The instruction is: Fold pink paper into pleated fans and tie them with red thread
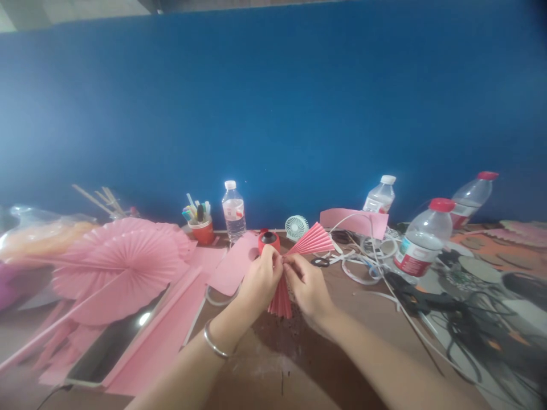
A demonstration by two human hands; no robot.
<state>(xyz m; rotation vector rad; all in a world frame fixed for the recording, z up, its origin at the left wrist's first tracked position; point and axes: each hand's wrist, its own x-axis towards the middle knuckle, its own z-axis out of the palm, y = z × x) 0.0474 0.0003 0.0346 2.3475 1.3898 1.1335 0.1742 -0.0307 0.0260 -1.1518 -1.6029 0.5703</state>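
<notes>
A strip of pink paper (314,240), folded into accordion pleats, is pinched at its narrow middle by both hands. One half fans out to the upper right and the other spreads downward between my wrists. My left hand (264,276) is closed, thumb and fingertips together on the pinched part. My right hand (308,285) grips the same spot from the right, fingers bent. The fingertips cover the paper's centre, so any thread or tie there is hidden. Just behind my left hand stands a red and black round object (268,239).
Finished pink pleated fans (123,265) lie at left, over pink sheets and a dark tablet-like device (115,344). Behind are a pen cup (201,232), a water bottle (234,213) and a small fan (296,228). Cables (461,319) and a red-capped bottle (427,239) crowd the right.
</notes>
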